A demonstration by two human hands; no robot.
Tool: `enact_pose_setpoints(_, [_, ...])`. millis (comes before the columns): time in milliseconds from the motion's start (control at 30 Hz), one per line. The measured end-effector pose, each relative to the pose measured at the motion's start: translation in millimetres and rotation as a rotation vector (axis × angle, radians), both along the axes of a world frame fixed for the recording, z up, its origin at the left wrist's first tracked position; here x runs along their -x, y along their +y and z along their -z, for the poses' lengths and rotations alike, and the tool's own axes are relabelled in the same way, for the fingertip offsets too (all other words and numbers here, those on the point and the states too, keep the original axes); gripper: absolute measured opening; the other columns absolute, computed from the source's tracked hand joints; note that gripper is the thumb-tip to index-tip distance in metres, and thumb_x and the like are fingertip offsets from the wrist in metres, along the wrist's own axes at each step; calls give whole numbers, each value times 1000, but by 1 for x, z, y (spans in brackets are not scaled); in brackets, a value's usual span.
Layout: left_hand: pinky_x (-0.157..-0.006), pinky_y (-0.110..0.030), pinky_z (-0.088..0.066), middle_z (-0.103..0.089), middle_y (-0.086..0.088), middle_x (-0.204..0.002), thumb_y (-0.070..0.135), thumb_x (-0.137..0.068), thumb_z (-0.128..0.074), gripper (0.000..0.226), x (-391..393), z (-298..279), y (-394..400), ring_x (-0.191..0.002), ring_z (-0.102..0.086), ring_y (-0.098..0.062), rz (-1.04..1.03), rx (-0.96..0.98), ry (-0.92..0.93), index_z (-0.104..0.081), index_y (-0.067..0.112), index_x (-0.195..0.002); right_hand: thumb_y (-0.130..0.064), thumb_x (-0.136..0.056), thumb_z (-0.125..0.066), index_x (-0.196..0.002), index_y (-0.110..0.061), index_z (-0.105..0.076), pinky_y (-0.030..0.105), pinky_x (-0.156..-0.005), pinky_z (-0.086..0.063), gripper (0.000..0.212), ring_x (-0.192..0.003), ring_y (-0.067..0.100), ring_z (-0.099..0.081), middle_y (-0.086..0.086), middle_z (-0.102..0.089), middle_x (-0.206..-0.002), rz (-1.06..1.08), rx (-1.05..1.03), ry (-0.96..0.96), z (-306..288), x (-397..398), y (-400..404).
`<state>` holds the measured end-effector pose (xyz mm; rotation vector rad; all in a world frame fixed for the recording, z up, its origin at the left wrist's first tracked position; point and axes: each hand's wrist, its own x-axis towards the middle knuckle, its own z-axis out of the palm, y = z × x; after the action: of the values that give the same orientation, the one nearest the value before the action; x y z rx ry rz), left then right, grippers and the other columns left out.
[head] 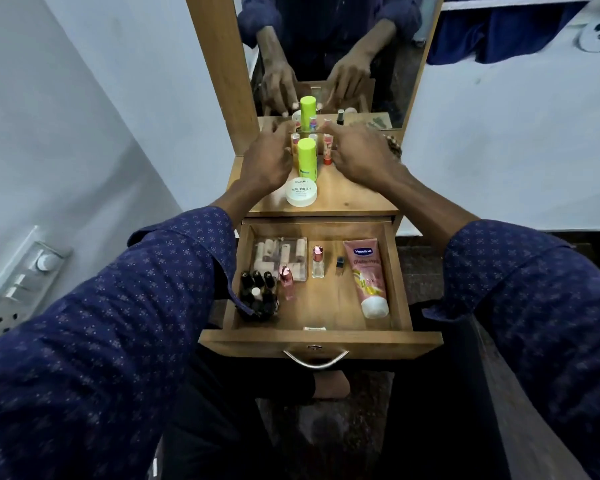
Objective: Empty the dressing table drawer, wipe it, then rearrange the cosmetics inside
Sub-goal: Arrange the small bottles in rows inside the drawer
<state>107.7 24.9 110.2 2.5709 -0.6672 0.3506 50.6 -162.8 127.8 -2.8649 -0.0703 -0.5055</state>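
The wooden drawer [397, 271] is pulled out. Inside lie a pink Vaseline tube [368, 277] at the right, a clear case of small tubes [281, 256], a cluster of dark nail polish bottles [258, 296], two pink-capped bottles [317, 261] and a small dark item [340, 265]. On the table top [354, 197] stand a lime green bottle [307, 159], small lipsticks [327, 148] and a white nail polish remover jar [301, 192]. My left hand [265, 157] and my right hand [357, 150] hover on either side of the green bottle, fingers spread, holding nothing.
A mirror [326, 53] in a wooden frame rises behind the table top and reflects both hands. A switch panel [21, 278] is on the left wall. A metal handle [316, 360] hangs on the drawer front. My legs are under the drawer.
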Motion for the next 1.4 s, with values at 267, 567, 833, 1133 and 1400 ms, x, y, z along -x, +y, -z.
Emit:
enact_pose_setpoints(267, [-82, -50, -58, -63, -9, -131, 13, -99, -61, 43, -22, 12, -7, -108, -65, -30, 14, -22, -59, -63, 18, -141, -17, -99, -61, -140, -30, -64, 46, -80, -59, 43, -100, 37, -70, 13, -76, -111, -23, 8, -24, 7, -24, 11])
enact_pose_setpoints(567, [-73, -40, -54, -69, -5, -108, 1, -90, -58, 24, -9, 16, -1, -94, -63, -20, -44, 150, -107, -69, 13, -108, -24, -99, -66, -110, -14, -69, 31, -71, -43, 15, -88, 25, -64, 7, -74, -95, -10, -43, -148, 17, -24, 9])
enact_pose_setpoints(833, [-79, -35, -53, -71, 6, -106, 14, -97, -59, 14, 19, 19, 22, -96, -65, -13, -96, 235, -87, -67, 19, -108, -26, -96, -67, -103, -17, -70, 39, -66, -57, 11, -82, 26, -67, 5, -72, -89, 73, -136, -190, 10, 10, 7])
enact_pose_setpoints(1133, [-77, -32, -56, -68, 12, -95, 24, -96, -69, 8, 88, 17, 45, -85, -64, -3, -24, 384, -30, -66, 18, -100, -40, -90, -65, -100, -24, -71, 37, -68, -58, 20, -76, 17, -69, -7, -72, -77, 80, -243, -237, 2, 95, 32])
enact_pose_setpoints(1400, [-66, -17, -51, -71, 9, -86, 21, -92, -78, 9, 156, 32, 65, -71, -64, 0, 122, 330, 190, -72, 15, -97, -50, -84, -60, -91, -26, -68, 39, -67, -57, 26, -81, 18, -67, -8, -69, -74, 64, -317, -98, 28, 156, 64])
